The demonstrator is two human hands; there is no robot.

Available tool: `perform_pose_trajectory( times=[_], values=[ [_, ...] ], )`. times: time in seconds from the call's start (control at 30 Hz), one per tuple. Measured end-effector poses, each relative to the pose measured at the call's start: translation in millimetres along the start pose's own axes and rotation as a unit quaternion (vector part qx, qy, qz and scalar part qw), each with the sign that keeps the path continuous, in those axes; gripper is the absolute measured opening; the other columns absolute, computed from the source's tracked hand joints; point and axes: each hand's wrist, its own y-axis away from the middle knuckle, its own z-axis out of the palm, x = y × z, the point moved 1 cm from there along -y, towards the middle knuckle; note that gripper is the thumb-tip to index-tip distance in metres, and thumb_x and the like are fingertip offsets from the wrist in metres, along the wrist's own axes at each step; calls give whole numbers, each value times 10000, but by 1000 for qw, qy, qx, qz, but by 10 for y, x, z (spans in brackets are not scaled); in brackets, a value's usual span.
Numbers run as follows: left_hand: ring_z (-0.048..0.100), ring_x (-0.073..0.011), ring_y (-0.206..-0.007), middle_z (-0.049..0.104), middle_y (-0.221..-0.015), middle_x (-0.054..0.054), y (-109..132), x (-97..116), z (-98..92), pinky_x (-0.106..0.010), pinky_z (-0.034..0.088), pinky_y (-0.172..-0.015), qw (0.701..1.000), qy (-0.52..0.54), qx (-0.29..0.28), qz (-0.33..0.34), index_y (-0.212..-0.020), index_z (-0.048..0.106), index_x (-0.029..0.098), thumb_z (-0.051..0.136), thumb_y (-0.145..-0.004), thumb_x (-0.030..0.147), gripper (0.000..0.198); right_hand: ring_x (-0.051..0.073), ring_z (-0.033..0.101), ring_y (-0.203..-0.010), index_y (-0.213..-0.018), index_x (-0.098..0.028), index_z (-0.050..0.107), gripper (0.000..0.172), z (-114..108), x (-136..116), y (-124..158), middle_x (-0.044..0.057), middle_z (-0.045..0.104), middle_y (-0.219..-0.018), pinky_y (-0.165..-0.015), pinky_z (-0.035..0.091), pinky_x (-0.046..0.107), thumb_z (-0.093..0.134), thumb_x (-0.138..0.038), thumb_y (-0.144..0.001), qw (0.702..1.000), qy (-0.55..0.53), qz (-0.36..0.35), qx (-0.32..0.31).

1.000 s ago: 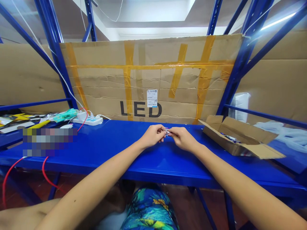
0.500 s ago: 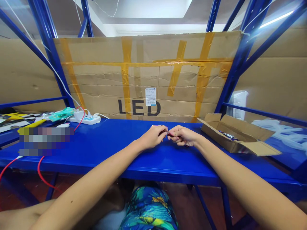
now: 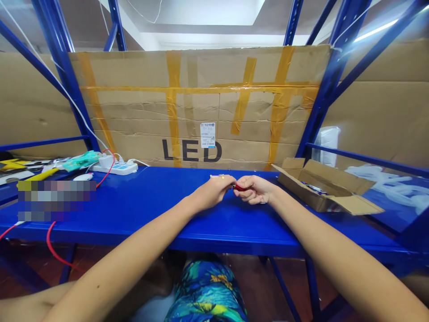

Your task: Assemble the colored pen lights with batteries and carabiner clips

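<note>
My right hand [image 3: 253, 189] is closed round a small, dark red, glossy object [image 3: 239, 188], whose kind I cannot make out. My left hand [image 3: 216, 193] meets it from the other side, fingers pinched together at the object's left end, where a dark tip shows. What lies inside the left fingers is hidden. Just beyond the left hand, a thin, pale and gold-coloured slender item [image 3: 217, 176] lies on the blue table [image 3: 140, 201]. Something small shows under the heel of the right hand, too hidden to name.
An open cardboard box [image 3: 321, 188] with several slender metallic and blue items stands at the right. Clear plastic wrap [image 3: 389, 183] lies beyond it. At the left are a white power strip [image 3: 117, 167], red cable [image 3: 50, 239] and clutter. A large cardboard sheet [image 3: 140, 112] closes the back.
The view has shifted slightly, moving the surroundings a little left. The red object shows more clearly between my hands, and the slender item behind my left hand is more visible.
</note>
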Motion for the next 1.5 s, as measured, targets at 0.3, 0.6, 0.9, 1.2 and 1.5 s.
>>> perform_pose_trajectory(
  times=[0.3,0.6,0.9,1.2,1.5],
  values=[
    [573,-141,-777,636,-834,-22,-28,-13,-50,-265,446,-749,998,26,30,-53,-935,571,186,428,-925,150,148,22,175,-409,-843,-100,583,217,77,-14,-27,-36,462,-543,-355,187,141,612,-315,-852,997,28,-47,61],
    [557,-136,-697,649,-791,-22,-37,-57,-68,-272,443,-697,990,21,69,-117,-867,602,169,506,-878,182,98,50,445,-500,-837,-169,533,365,144,13,-78,-57,531,-671,-465,361,201,824,-192,-617,959,142,-150,194],
    [579,-126,-662,663,-772,-35,-53,-189,-29,-254,470,-636,946,239,70,-208,-930,651,122,645,-788,277,210,118,574,-620,-809,-150,599,325,167,45,-175,-15,594,-693,-626,462,285,807,-343,-651,943,165,-197,211],
    [663,-173,-778,696,-803,-60,-78,-381,-104,-313,528,-757,874,308,242,-289,-865,632,129,597,-805,209,106,171,566,-682,-746,-158,594,347,-26,-195,299,59,648,-753,-592,380,277,610,-499,-806,658,541,-23,523],
    [514,-76,-441,539,-688,18,-68,-457,-134,-193,382,-380,803,379,297,-352,-941,551,139,397,-874,108,170,160,540,-460,-655,-168,547,303,59,-43,370,42,581,-552,-485,388,290,644,-413,-803,710,515,278,392]
  ],
)
